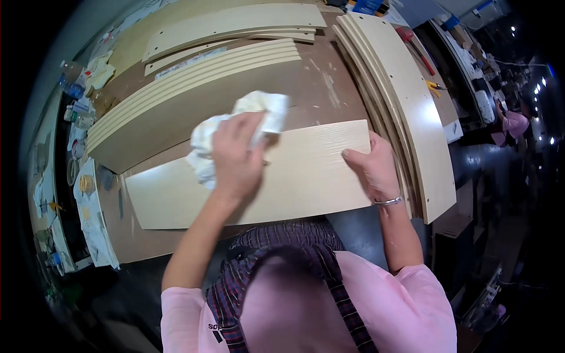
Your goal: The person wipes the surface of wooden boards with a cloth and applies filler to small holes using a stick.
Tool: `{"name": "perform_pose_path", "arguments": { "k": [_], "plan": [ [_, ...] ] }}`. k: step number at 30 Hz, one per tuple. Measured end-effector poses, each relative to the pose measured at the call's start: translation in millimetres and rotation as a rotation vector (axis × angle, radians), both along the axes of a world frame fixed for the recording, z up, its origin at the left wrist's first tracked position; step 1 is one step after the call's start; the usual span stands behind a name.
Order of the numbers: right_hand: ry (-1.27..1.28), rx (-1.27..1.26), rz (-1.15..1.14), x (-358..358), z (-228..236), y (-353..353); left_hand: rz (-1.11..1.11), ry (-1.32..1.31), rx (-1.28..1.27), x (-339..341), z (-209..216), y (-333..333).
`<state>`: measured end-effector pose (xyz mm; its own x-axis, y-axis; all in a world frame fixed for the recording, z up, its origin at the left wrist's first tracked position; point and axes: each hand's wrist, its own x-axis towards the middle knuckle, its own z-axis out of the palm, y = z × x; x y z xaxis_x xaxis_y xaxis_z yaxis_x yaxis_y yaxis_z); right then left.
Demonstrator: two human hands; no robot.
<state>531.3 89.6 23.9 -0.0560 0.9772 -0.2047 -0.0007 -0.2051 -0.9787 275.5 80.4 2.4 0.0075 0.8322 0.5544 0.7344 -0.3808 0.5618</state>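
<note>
A long, flat, pale wooden board [288,179] lies on a brown table [321,97], its long axis running left to right. The right hand [376,167] grips the board's right end, thumb on top; the left hand [238,153], over the board's middle, has its fingers closed on a crumpled white cloth [204,140].

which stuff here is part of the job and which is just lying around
In use:
- white cloth, in the left hand
- pale wooden board, held by the right hand

Apparently just lying about:
- yellow-handled pliers
- red-handled tool
- clear plastic bottle
</note>
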Motion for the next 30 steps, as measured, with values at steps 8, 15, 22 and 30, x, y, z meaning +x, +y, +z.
{"name": "perform_pose_path", "arguments": {
  "k": [8, 15, 22, 30],
  "plan": [
    [-0.134, -0.011, -0.032, -4.4, -0.9, -3.8, -0.350, 0.259, -0.074, 12.6, -28.9, -52.2],
    [-0.131, -0.080, -0.062, 11.1, -34.1, -10.0, 0.658, 0.048, -0.258, -144.5, -91.0, -95.8],
    [-0.200, -0.036, -0.033, 0.0, -16.6, -14.9, 0.030, 0.233, -0.030, -78.1, -77.4, -81.5],
    [-0.113, -0.028, -0.075, 1.4, -18.6, -31.6, 0.679, 0.319, -0.062, -240.1, -127.5, -100.7]
  ]
}}
